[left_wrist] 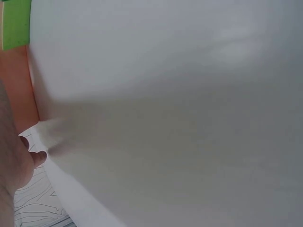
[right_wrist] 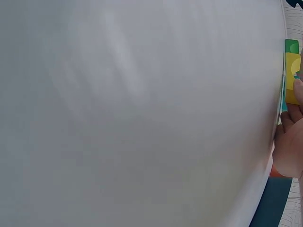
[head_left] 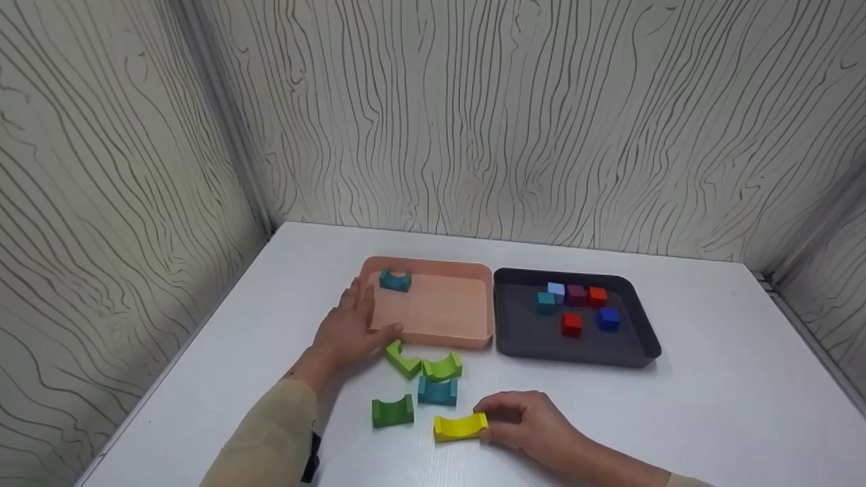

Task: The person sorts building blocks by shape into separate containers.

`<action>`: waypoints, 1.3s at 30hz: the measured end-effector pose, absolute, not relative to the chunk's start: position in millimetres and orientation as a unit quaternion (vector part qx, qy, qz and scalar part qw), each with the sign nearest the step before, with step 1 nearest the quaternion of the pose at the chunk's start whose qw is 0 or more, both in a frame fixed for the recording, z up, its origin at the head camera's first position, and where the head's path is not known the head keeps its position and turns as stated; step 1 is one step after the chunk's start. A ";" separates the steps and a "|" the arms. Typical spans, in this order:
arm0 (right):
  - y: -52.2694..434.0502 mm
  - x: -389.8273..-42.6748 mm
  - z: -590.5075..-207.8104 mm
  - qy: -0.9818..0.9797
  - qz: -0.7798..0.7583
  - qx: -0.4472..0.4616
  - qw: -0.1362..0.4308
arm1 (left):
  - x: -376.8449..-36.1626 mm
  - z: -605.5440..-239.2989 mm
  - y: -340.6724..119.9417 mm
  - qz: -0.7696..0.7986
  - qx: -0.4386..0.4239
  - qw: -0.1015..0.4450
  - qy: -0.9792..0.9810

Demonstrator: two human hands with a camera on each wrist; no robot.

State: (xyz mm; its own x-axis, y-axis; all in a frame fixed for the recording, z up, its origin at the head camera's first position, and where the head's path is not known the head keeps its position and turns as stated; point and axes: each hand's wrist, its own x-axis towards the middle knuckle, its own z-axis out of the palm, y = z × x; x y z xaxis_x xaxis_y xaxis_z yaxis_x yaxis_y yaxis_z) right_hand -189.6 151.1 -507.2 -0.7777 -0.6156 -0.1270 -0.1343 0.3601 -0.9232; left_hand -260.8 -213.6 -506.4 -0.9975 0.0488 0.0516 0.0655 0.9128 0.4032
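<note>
Right hand (head_left: 534, 423) sat closest to the camera, low on the white table (head_left: 710, 406), fingers curled and pinching the right end of the yellow arch block (head_left: 460, 427). Block lay flat on the table in front of the trays, notch facing up, not lifted as far as the head view showed. Right wrist view caught only a sliver: yellow block edge (right_wrist: 292, 78) and fingertips (right_wrist: 297, 90) against it, the remainder white tabletop. Handling guess: painted wood or similar, so light, rigid, not fragile, a bit slick on the painted faces. Best hold looked like a pinch across the flat side faces or end to end; the curved notch gives little purchase. Left hand (head_left: 352, 328) lay flat, fingers straight and relaxed, resting along the left rim of the pink tray (head_left: 473, 338), thumb near its front corner, holding nothing. Left wrist view showed just the tray's orange-pink edge (left_wrist: 19, 90) and a strip of green. One teal arch (head_left: 395, 280) sat in the pink tray's back-left corner. Loose on the table between the hands: two light green arches (head_left: 403, 358) (head_left: 442, 367) touching each other, a teal arch (head_left: 437, 391) just behind the yellow one, a dark green arch (head_left: 392, 411) to its left. Dark tray (head_left: 643, 352), right beside the pink one, held six small cubes (head_left: 576, 303).
</note>
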 end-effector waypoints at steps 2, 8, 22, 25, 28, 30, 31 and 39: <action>151.0 -188.7 -506.5 0.786 -0.522 -0.233 0.236 | -259.8 -507.1 -213.5 -0.210 -0.033 0.024 -0.977; 149.6 -188.1 -500.8 0.776 -0.541 -0.227 0.233 | -258.7 -505.3 -213.7 -0.210 -0.031 0.022 -0.977; 148.2 -192.4 -481.2 0.787 -0.543 -0.236 0.174 | -261.7 -506.9 -211.9 -0.192 -0.022 0.027 -0.981; 146.6 -194.8 -475.8 0.789 -0.545 -0.230 0.166 | -261.0 -507.4 -211.7 -0.201 -0.022 0.028 -0.979; 143.6 -198.8 -468.8 0.793 -0.547 -0.214 0.162 | -260.2 -508.0 -212.1 -0.206 -0.025 0.027 -0.978; 140.9 -201.7 -463.4 0.796 -0.548 -0.205 0.155 | -260.1 -508.1 -212.2 -0.204 -0.026 0.024 -0.978; 139.3 -203.4 -460.7 0.797 -0.550 -0.201 0.149 | -260.2 -508.2 -212.2 -0.203 -0.026 0.024 -0.979; 126.4 -218.9 -445.3 0.800 -0.560 -0.191 0.099 | -259.8 -506.6 -212.0 -0.206 -0.016 0.026 -0.978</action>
State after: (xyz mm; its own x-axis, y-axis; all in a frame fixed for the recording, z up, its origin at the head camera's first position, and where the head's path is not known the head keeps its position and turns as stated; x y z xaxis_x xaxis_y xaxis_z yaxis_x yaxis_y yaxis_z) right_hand -218.9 126.4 -445.3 -0.9075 -0.4164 0.0553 -0.1944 0.2995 -0.9341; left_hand -259.8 -212.0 -506.6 -0.9981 0.0207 0.0577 0.0422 0.9145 0.4024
